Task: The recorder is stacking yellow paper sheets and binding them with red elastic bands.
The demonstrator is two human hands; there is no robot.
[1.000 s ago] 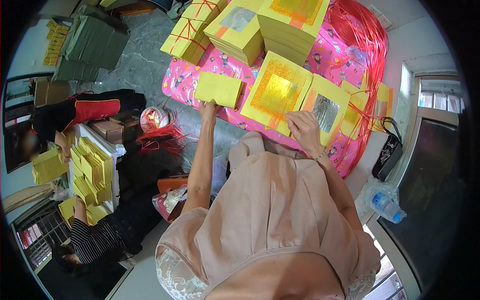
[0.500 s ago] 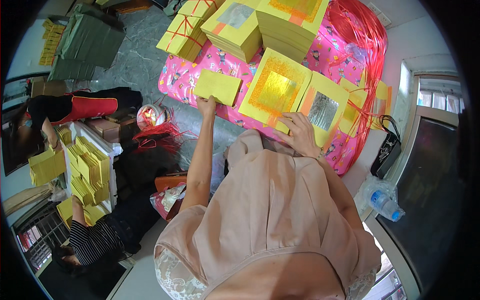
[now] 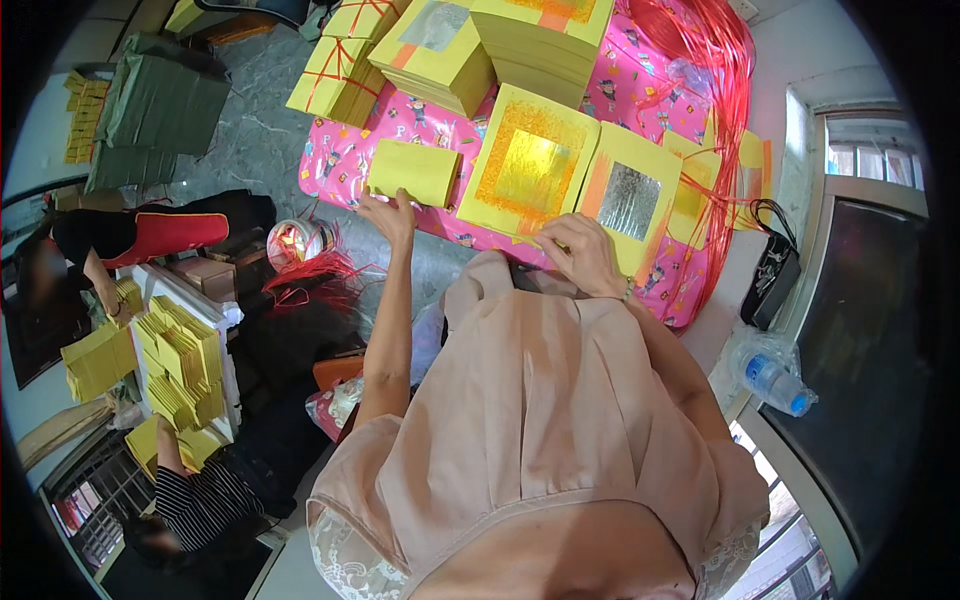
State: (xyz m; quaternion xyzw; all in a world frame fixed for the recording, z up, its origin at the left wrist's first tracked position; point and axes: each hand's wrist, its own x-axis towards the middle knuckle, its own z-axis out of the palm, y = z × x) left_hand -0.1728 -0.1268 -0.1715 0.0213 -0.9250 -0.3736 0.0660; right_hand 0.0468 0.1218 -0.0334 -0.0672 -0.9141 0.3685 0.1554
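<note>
Currently, a glossy pink cartoon-print cover [image 3: 340, 165] is spreading beneath and beyond both hands, while a grey marbled floor [image 3: 265, 110] is showing farther left. The left hand [image 3: 390, 215] is staying loosely open, its fingertips lying at the near edge of a small yellow paper stack [image 3: 415, 172]; I cannot tell whether they are pressing it. The right hand [image 3: 580, 252] is half curling at the near edge of a gold-foil paper stack [image 3: 530, 165], and whether it is gripping anything is unclear. Just right of that hand, a silver-foil paper stack [image 3: 630, 200] is lying flat.

Beyond both hands, taller paper stacks [image 3: 535, 60] are standing in the way, and red-tied bundles [image 3: 335, 80] are sitting beyond the left one. Rightward of the right hand, red strings [image 3: 735, 150] are trailing over more yellow sheets [image 3: 697, 190], partly covering them. Well left of the left hand, two co-workers are handling yellow paper.

The upper edge is cutting off the taller stacks; the right hand's palm is hiding from view.
</note>
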